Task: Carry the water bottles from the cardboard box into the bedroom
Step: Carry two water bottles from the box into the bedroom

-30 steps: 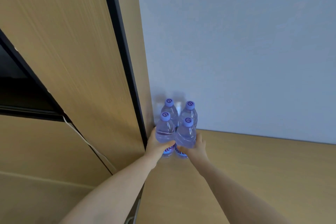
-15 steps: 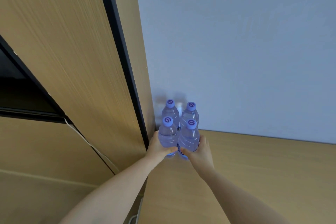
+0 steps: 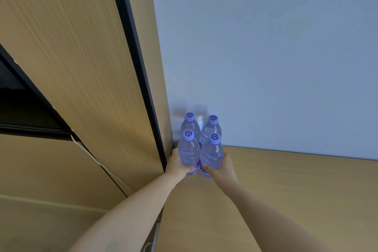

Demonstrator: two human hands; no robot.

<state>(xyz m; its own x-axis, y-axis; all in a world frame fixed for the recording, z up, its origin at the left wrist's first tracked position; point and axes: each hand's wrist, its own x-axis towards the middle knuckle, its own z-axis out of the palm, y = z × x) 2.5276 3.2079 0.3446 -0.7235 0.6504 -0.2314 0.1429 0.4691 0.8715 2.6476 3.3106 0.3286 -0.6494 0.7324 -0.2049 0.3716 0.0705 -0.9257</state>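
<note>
Four water bottles [image 3: 199, 145] stood clustered on the bench [image 3: 286, 190] at 12 o'clock, in the wall corner. The left hand [image 3: 177, 164] and right hand [image 3: 222, 166] each gripped a front bottle; delivery seemed nearly finished, with only letting go left.

bottles [image 3: 189, 152] clear, caps purple | wall [image 3: 266, 57] pale blue | shelf [image 3: 286, 186] wood-grain tan

Clear plastic and matt wood grain

Transparent, glossy plastic on the four water bottles [image 3: 199, 145], ribbed low down, with smooth opaque lilac plastic caps [image 3: 188, 135]. Matt light wood-look laminate with fine straight grain on the counter [image 3: 286, 186] and the tall panel [image 3: 67, 67], edged by a dark smooth strip [image 3: 139, 67]. Flat matt paint on the wall [image 3: 266, 47].
</note>
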